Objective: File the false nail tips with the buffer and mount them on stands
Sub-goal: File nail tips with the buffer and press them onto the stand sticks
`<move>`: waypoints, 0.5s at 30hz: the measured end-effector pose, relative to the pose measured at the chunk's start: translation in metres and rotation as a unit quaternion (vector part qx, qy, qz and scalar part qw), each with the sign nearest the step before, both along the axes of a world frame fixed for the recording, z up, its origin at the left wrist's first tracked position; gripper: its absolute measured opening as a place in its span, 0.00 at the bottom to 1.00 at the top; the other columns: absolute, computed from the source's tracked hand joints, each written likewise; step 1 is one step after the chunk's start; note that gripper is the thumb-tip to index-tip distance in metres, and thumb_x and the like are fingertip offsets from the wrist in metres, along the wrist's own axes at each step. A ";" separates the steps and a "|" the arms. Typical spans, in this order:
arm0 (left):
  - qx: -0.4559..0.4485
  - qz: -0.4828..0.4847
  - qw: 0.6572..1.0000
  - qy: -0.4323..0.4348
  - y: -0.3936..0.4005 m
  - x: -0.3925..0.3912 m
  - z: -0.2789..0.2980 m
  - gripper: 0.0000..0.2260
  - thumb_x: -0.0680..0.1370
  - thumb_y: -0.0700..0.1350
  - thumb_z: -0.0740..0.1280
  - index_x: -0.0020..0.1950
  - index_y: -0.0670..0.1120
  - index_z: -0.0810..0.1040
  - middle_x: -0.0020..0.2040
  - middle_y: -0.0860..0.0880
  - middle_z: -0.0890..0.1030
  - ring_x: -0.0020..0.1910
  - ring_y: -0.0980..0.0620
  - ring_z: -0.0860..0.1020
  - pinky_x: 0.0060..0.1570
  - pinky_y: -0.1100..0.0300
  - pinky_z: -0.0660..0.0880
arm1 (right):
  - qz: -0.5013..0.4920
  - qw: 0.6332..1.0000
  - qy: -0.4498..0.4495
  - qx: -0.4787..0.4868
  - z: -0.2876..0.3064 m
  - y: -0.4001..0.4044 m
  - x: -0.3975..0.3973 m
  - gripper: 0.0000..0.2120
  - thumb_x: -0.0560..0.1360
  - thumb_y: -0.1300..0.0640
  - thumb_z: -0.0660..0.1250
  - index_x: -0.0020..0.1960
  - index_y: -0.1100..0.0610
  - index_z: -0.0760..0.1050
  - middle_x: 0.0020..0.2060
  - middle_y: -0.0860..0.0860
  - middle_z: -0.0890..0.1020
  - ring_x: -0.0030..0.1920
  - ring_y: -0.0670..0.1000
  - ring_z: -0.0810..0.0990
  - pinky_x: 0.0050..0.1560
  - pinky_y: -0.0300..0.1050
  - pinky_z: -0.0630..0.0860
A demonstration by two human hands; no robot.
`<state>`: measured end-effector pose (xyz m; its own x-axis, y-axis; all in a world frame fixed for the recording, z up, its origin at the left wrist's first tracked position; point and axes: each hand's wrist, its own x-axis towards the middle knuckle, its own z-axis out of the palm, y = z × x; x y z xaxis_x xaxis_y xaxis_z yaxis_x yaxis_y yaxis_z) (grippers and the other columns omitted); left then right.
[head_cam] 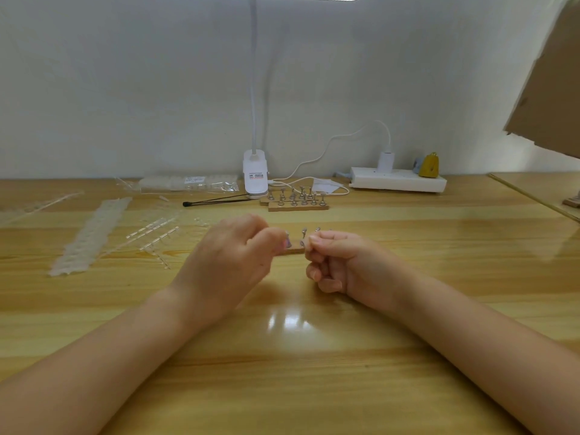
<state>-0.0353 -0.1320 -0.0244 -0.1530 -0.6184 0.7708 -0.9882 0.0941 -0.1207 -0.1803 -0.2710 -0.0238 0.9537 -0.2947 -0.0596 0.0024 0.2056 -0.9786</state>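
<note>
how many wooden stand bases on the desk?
3. Two wooden bases lie side by side behind the hands, near the lamp clamp: back one, front one. A third sits between the hands, mostly hidden.

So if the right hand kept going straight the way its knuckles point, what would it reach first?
Probably the small metal stand right at the fingertips of the right hand, on the wooden strip between both hands. Beyond it is the left hand. Depth is hard to judge.

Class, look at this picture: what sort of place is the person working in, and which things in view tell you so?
Probably a small nail-craft workstation at a desk. Clues: wooden bases with metal nail stands, strips of clear false nail tips on the wooden table, and a clip-on lamp by a power strip.
</note>
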 end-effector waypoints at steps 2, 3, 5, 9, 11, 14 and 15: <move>-0.013 -0.015 0.999 0.026 0.002 -0.001 0.002 0.08 0.74 0.35 0.70 0.53 0.41 0.80 0.41 0.43 0.80 0.38 0.44 0.79 0.38 0.48 0.77 | -0.005 1.000 -0.005 -0.001 -0.001 0.001 0.001 0.04 0.71 0.57 0.63 0.43 0.58 0.73 0.33 0.49 0.71 0.31 0.47 0.72 0.25 0.35 0.62; -0.024 -0.040 0.999 0.028 0.001 -0.007 0.003 0.09 0.76 0.37 0.69 0.55 0.43 0.78 0.43 0.44 0.80 0.39 0.46 0.79 0.40 0.50 0.77 | -0.003 1.000 -0.009 -0.005 -0.002 0.001 0.000 0.04 0.71 0.57 0.64 0.43 0.58 0.73 0.33 0.49 0.72 0.31 0.46 0.72 0.25 0.35 0.62; -0.028 -0.082 0.996 0.011 -0.001 -0.020 0.000 0.09 0.77 0.39 0.67 0.56 0.46 0.73 0.44 0.45 0.80 0.41 0.47 0.79 0.43 0.53 0.77 | 0.007 1.000 -0.011 -0.019 -0.001 0.001 0.000 0.05 0.70 0.57 0.65 0.44 0.58 0.73 0.33 0.48 0.76 0.30 0.46 0.72 0.26 0.35 0.63; 0.007 -0.023 1.000 0.008 0.000 -0.004 0.001 0.09 0.74 0.35 0.70 0.53 0.42 0.80 0.42 0.42 0.80 0.38 0.43 0.79 0.38 0.48 0.77 | 0.005 1.000 -0.011 0.003 0.000 0.000 0.000 0.03 0.71 0.58 0.64 0.43 0.58 0.73 0.33 0.48 0.73 0.31 0.46 0.72 0.25 0.34 0.63; -0.003 -0.008 1.000 0.025 0.002 0.003 0.003 0.08 0.73 0.33 0.71 0.51 0.39 0.81 0.42 0.42 0.80 0.38 0.44 0.79 0.38 0.47 0.77 | -0.006 1.000 -0.012 0.014 -0.001 0.000 0.001 0.04 0.71 0.57 0.64 0.42 0.58 0.75 0.32 0.48 0.73 0.30 0.46 0.72 0.25 0.35 0.62; -0.035 -0.089 0.995 0.025 -0.001 -0.013 0.002 0.10 0.76 0.37 0.68 0.56 0.44 0.75 0.45 0.44 0.80 0.42 0.47 0.80 0.43 0.52 0.77 | 0.001 1.000 -0.017 0.006 -0.003 -0.001 0.001 0.03 0.71 0.59 0.67 0.43 0.58 0.76 0.32 0.48 0.75 0.30 0.45 0.72 0.25 0.34 0.63; -0.035 -0.109 0.993 0.018 -0.002 -0.019 0.000 0.10 0.77 0.39 0.67 0.57 0.45 0.73 0.45 0.45 0.80 0.43 0.47 0.80 0.44 0.53 0.77 | 0.008 1.000 -0.018 -0.004 -0.003 -0.001 0.001 0.04 0.71 0.60 0.68 0.44 0.58 0.75 0.32 0.48 0.76 0.30 0.44 0.72 0.25 0.33 0.64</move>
<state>-0.0544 -0.1342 -0.0243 -0.2501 -0.5173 0.8184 -0.9488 0.2996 -0.1006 -0.1796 -0.2724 -0.0272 0.9596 -0.2805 -0.0217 0.0356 0.1975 -0.9797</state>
